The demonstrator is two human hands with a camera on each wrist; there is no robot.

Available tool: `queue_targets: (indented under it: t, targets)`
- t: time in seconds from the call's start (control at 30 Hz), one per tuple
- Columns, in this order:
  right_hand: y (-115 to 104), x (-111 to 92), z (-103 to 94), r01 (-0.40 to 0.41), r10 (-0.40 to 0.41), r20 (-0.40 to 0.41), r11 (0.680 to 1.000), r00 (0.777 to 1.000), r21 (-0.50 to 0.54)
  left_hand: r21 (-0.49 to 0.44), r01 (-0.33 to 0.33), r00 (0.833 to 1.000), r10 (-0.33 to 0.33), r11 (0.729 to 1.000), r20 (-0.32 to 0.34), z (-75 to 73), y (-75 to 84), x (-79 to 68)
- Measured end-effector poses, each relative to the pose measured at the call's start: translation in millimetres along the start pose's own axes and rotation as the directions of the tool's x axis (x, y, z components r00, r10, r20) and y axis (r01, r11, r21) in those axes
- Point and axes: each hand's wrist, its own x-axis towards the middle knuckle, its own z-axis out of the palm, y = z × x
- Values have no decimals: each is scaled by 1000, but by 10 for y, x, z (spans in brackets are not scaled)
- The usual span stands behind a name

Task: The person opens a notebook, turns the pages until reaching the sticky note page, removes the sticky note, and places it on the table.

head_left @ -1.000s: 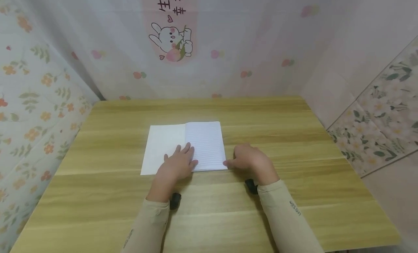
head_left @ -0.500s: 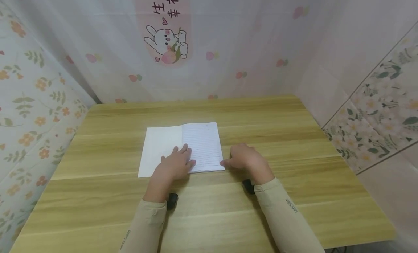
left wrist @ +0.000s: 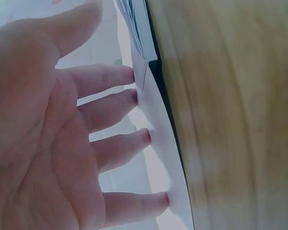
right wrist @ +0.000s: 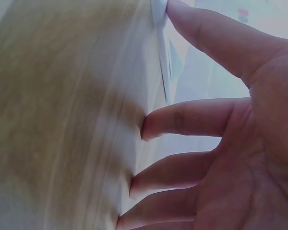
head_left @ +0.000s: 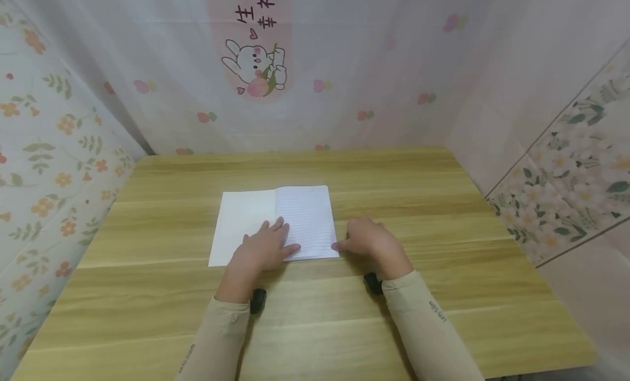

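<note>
An open notebook [head_left: 315, 217] lies flat on the wooden table, with a blank left page [head_left: 241, 211] and a lined right page. My left hand [head_left: 263, 247] rests on it near the fold, fingers spread. In the left wrist view, its four fingertips [left wrist: 144, 136] press on the blank side, while the thumb reaches over the lined page in the head view. The thumb of my right hand [head_left: 366, 236] touches the lower right corner of the lined page. Its other fingertips [right wrist: 149, 127] stand on the wood beside the notebook, apart from the thumb.
The wooden table [head_left: 418, 189] extends around the notebook on all sides. Behind it hangs a pale curtain [head_left: 364, 53] printed with a rabbit and fruit. Floral cloth [head_left: 54, 151] borders the left side, and a flowered panel [head_left: 571, 179] the right. A black wrist device [head_left: 257, 300] sits under the left wrist.
My left thumb has stretched further right over the lined page. The right hand keeps its thumb at the page corner. The head view has shifted slightly.
</note>
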Motion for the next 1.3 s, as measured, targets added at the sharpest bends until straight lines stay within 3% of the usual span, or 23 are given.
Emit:
queue_targets:
  t: [0.27,0.53,1.0,1.3]
  targets:
    - [41,13,-12,2,-2,17,1000,1000,18,44,-2,1000,3,999,-8,15,21,-6]
    - [34,29,-33,-6,6,12,1000,1000,23,21,-27,1000,28,999,-9,-10,17,-13]
    - [6,40,33,-27,27,-25,999,999,20,28,-15,1000,15,1000,2,50,13,16]
    - [21,14,0,15,-15,-5,1000,1000,16,78,-104,994,105,992,-21,-16,-23,0]
